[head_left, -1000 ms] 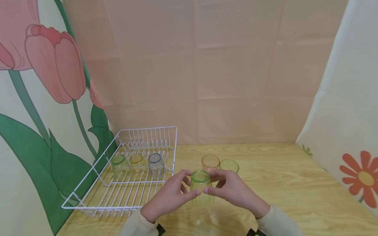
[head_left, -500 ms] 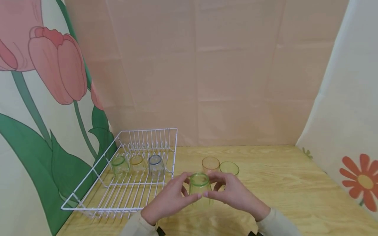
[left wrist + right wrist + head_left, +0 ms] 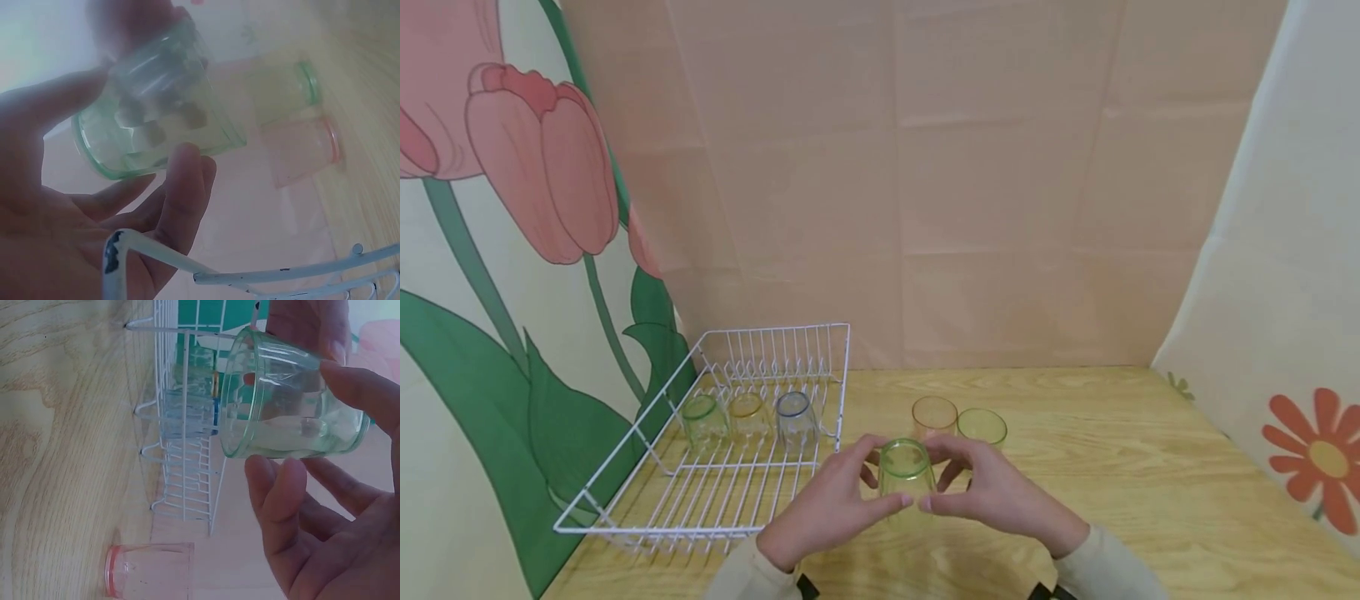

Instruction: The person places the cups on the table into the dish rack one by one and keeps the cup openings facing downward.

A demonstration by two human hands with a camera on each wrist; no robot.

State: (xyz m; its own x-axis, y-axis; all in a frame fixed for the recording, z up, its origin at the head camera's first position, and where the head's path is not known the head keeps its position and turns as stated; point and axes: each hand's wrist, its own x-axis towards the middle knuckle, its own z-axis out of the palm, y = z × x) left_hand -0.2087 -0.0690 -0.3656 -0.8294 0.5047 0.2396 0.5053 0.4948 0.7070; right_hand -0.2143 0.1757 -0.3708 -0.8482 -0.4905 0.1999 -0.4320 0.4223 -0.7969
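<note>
A clear green-tinted drinking glass (image 3: 907,479) is held upside down above the table, its wide rim facing down. My left hand (image 3: 838,504) grips it from the left with thumb in front and fingers behind. From the right, my right hand (image 3: 996,492) holds the same glass, the two thumbs close together at its front. In the right wrist view, curled fingers (image 3: 281,494) lie along the side of the glass. Behind the hands, an orange-pink glass (image 3: 935,413) and a yellow-green glass (image 3: 983,425) stand side by side on the table, partly hidden.
A white wire dish rack (image 3: 730,528) stands on the left, close beside my left hand. Inside it sit a green glass (image 3: 704,423), a yellow glass (image 3: 750,419) and a blue glass (image 3: 797,421), all upside down. The wooden table (image 3: 1120,467) meets a curtain at the back.
The held glass has shifted very slightly left between my hands. Both hands keep almost the same place; the rack and the other glasses stay put.
</note>
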